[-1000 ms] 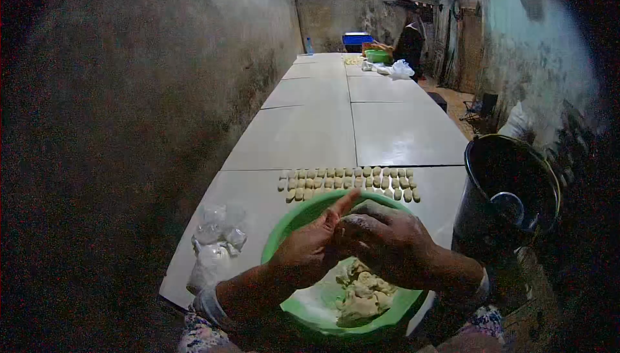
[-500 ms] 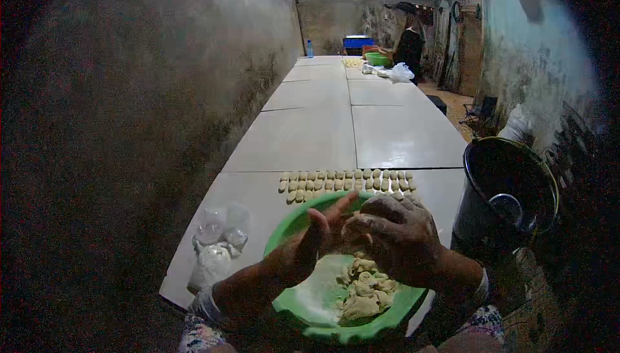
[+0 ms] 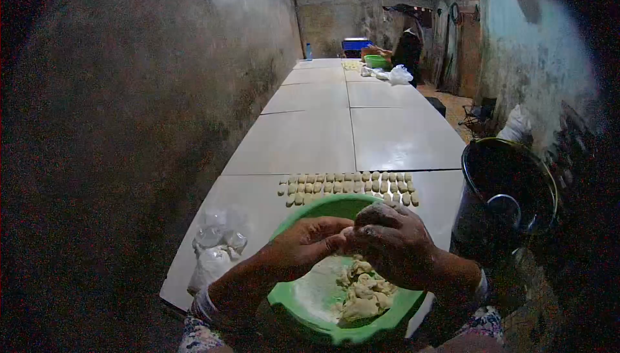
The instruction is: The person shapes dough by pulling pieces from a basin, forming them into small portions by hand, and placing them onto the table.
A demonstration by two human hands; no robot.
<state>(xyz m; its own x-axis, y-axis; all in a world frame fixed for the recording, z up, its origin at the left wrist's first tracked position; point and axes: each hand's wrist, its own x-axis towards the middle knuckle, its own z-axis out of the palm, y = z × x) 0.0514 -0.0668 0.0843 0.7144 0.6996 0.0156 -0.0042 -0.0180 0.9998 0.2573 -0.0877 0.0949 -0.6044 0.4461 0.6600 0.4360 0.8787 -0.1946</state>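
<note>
Green basin, hands together above

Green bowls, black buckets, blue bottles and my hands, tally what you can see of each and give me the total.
Green bowls: 2 (near bowl, far bowl)
Black bucket: 1
Blue bottle: 1
Your hands: 2 (left hand, right hand)
Total: 6

Your long white table runs away from you, its panels meeting at dark seams. Just beyond the large green basin at your end lie rows of small dough pieces; plastic bags rest at your left. Near the far end sit a smaller green basin and white bags.
</note>
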